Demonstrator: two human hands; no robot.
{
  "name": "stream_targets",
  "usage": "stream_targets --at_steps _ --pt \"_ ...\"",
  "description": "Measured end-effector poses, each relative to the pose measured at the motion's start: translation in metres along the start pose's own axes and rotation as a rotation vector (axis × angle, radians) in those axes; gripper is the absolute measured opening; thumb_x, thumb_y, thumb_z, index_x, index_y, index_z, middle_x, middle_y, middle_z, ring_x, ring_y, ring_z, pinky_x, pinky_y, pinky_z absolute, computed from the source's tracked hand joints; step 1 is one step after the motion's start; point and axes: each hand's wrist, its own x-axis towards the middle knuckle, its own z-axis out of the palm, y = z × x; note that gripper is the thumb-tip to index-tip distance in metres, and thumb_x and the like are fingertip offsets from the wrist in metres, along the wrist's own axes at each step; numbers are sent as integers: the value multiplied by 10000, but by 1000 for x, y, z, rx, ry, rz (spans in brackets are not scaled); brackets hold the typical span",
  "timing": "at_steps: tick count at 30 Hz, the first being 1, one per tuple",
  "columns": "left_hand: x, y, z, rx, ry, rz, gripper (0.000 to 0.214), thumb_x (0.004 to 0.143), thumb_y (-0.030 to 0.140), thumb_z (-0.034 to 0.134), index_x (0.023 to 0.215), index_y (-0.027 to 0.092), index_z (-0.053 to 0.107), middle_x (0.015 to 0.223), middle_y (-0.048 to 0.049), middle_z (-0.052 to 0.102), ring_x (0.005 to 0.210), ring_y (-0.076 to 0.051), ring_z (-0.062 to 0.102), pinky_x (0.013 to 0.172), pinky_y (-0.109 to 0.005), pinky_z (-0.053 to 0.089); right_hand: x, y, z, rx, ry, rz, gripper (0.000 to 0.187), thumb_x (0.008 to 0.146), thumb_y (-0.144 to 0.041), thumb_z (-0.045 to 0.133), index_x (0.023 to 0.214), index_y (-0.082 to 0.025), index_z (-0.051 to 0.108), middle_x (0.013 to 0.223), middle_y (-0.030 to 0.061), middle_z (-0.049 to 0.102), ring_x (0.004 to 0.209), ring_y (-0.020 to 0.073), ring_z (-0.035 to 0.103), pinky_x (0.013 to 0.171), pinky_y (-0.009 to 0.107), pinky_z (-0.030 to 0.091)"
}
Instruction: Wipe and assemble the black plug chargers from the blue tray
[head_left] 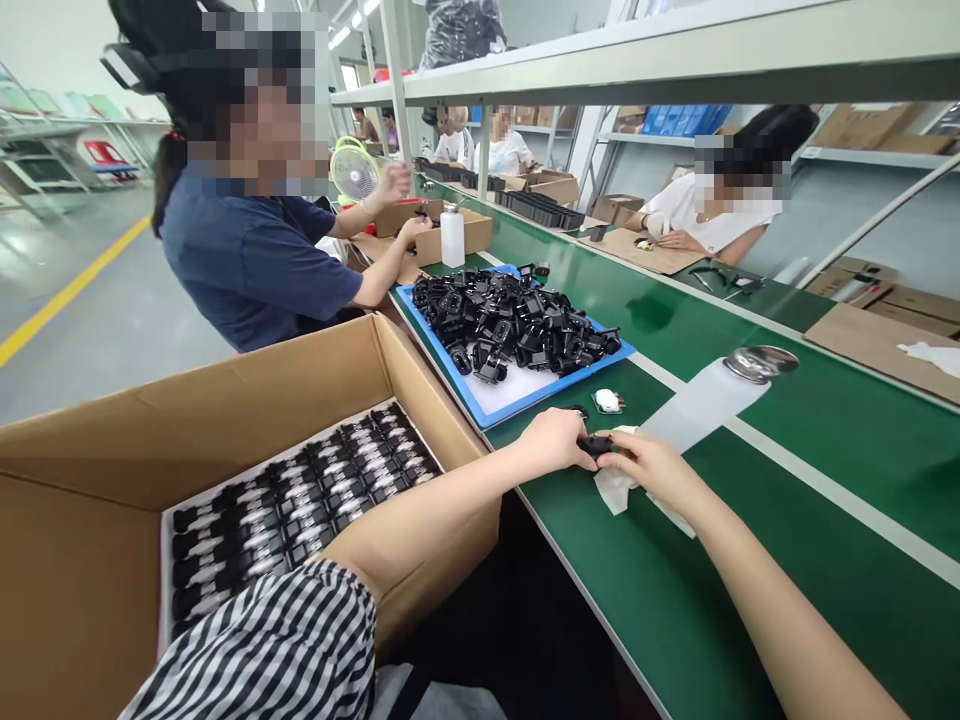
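Both of my hands meet over the green bench. My left hand (553, 440) grips one side of a small black plastic part (596, 446), and my right hand (651, 464) pinches its other side. Fingers cover much of the part, so its exact kind does not show. A white cloth (616, 490) lies beneath my right hand and partly shows around it. Just beyond my fingers sits a small white piece on a green base (608, 402). A blue-rimmed tray (517, 405) heaped with similar black plastic parts (517, 320) stands past my left hand.
An open cardboard box (300, 385) with rows of black parts (300, 510) stands at my left. A white bottle with a metal top (709, 405) is beyond my right hand. Another white bottle (452, 236) stands near a co-worker (247, 250). A shelf (645, 62) runs overhead.
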Motion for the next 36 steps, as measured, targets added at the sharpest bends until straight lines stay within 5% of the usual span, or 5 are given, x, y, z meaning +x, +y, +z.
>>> stream_targets --at_steps 6,12,18,25,36 --pt "-4 -7 10 -306 23 -84 325 502 327 626 769 152 563 695 8 577 648 -120 525 567 -201 380 -1 -1 -2 76 2 -17 267 695 -301 445 932 -213 532 847 23 533 762 182 478 646 268 387" --pt "-10 -8 13 -316 53 -62 343 553 293 599 870 169 562 850 -6 588 678 -124 525 602 -212 389 -4 -7 -6 -20 -59 5 203 707 -299 440 823 -186 561 685 26 502 688 179 466 577 258 362" --pt "0 -4 1 -175 -48 -41 282 528 285 615 782 164 586 663 11 594 635 -133 533 558 -207 391 3 -12 -11 -62 -114 69 199 671 -299 496 823 -180 541 654 6 479 620 154 471 507 225 337" --pt "8 38 -14 286 -158 -202 314 476 198 664 768 110 591 747 -92 594 687 -199 552 558 -241 415 12 -21 -17 -189 -196 149 170 639 -252 548 789 -173 555 668 20 521 620 161 488 493 221 333" --pt "-3 39 -11 290 -159 -123 297 542 217 623 804 87 570 812 -108 579 724 -198 546 593 -249 432 7 -11 -10 -64 -236 132 223 720 -283 430 870 -185 562 716 36 534 667 181 487 548 251 366"
